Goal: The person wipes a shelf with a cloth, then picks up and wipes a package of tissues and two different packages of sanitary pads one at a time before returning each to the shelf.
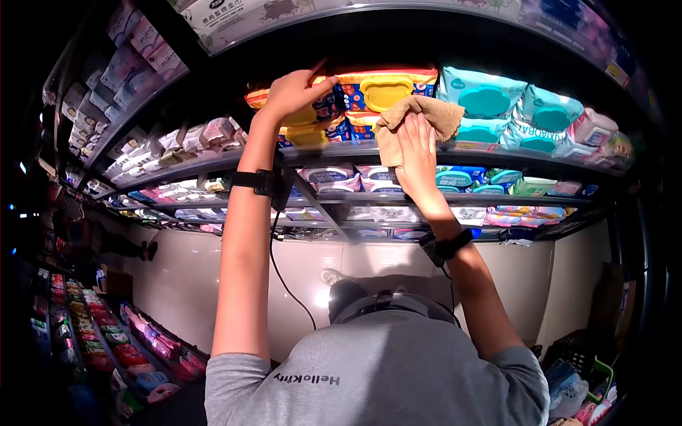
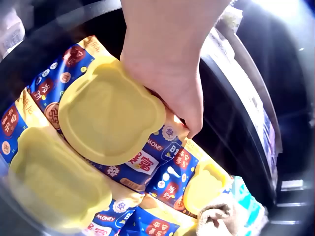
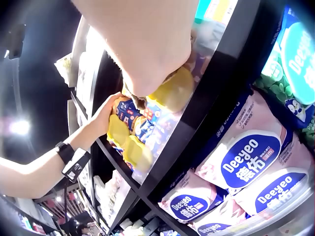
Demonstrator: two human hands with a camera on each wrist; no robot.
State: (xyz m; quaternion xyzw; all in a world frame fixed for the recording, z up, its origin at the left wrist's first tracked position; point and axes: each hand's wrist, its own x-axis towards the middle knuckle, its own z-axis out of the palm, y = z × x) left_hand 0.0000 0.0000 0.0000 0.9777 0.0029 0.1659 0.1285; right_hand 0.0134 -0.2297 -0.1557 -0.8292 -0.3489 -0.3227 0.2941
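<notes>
My left hand (image 1: 293, 94) rests at the top edge of a blue and orange wet wipes pack (image 2: 135, 169) with a yellow bear-shaped lid (image 2: 110, 110). Most of its fingers are hidden behind that pack in the left wrist view. My right hand (image 1: 417, 153) lies with straight fingers on a tan cloth (image 1: 389, 135), pressing it against the front of the neighbouring packs. One of these, also with a yellow lid (image 1: 387, 94), shows beside the cloth. In the right wrist view the right forearm and hand cover most of the cloth.
Teal wipes packs (image 1: 483, 92) stand to the right of the cloth on the same shelf. A clear-edged shelf lip (image 1: 341, 150) runs below the packs, and pink Deeyeo packs (image 3: 251, 155) sit on the shelf underneath. Above hangs the dark edge of an upper shelf (image 1: 284, 37).
</notes>
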